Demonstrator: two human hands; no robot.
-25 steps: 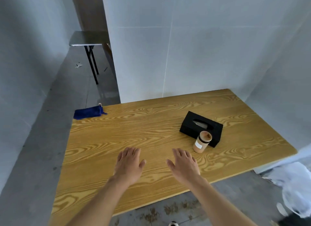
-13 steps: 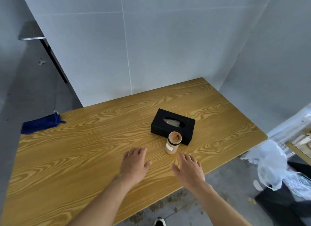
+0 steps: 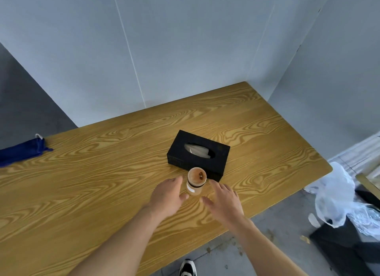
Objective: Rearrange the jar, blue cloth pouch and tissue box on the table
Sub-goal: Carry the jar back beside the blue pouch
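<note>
The wooden surface (image 3: 102, 193) carries a black tissue box (image 3: 198, 152) near its middle, lying flat with a tissue showing in its top slot, and a blue pouch (image 3: 22, 151) far off at the left edge. The left hand (image 3: 167, 195) and right hand (image 3: 223, 201) hover palm-down on either side of the jar (image 3: 196, 181), fingers apart and relaxed, holding nothing, the left thumb just beside the glass. The jar stands upright, touching or just in front of the box's near side.
</note>
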